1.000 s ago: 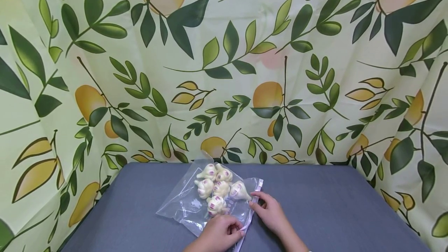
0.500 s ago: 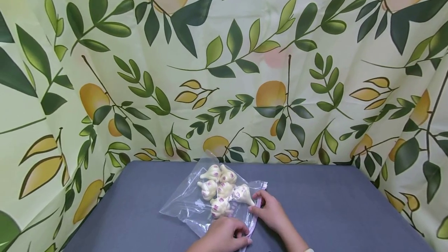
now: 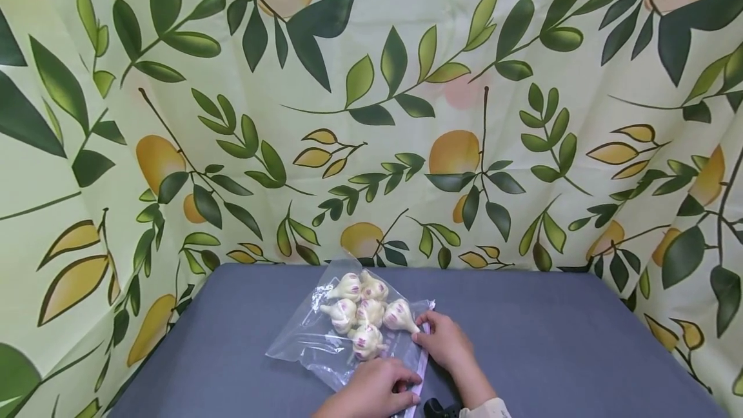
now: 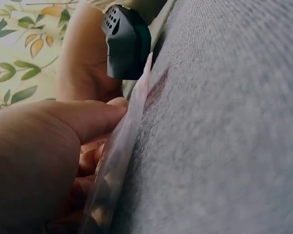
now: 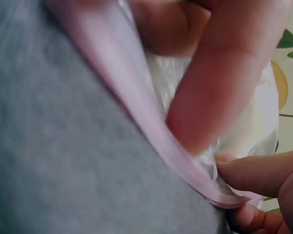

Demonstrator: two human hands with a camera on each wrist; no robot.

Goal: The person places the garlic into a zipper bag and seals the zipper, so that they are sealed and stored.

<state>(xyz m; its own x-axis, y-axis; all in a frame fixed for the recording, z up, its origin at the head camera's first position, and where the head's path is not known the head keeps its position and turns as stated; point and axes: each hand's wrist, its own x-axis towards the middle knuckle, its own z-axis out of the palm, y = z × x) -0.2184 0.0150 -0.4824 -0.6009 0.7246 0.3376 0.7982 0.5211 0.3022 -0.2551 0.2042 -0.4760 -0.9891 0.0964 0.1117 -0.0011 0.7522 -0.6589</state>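
Observation:
A clear plastic zip bag (image 3: 313,347) lies flat on the table with several white, purple-marked garlic bulbs (image 3: 368,315) inside. Its pinkish-white zip strip (image 3: 426,357) runs along the right side. My left hand (image 3: 377,387) pinches the near part of that strip; the left wrist view shows its thumb (image 4: 95,117) against the bag's edge. Further along, my right hand (image 3: 447,342) holds the strip between thumb and fingers, close to the rightmost bulb (image 3: 399,316). In the right wrist view, a finger (image 5: 219,83) presses at the pink strip (image 5: 151,126), and the left fingertips grip its far end.
Grey-blue cloth (image 3: 540,334) covers the table. Behind and at both sides hangs a curtain (image 3: 371,147) printed with fruit and leaves. A black device (image 3: 438,409) sits at my right wrist, by a pale sleeve (image 3: 486,409).
The head view has shifted slightly. Both hands stay on the bag's zip edge, with small finger movements. The black device and sleeve at the right wrist show more now.

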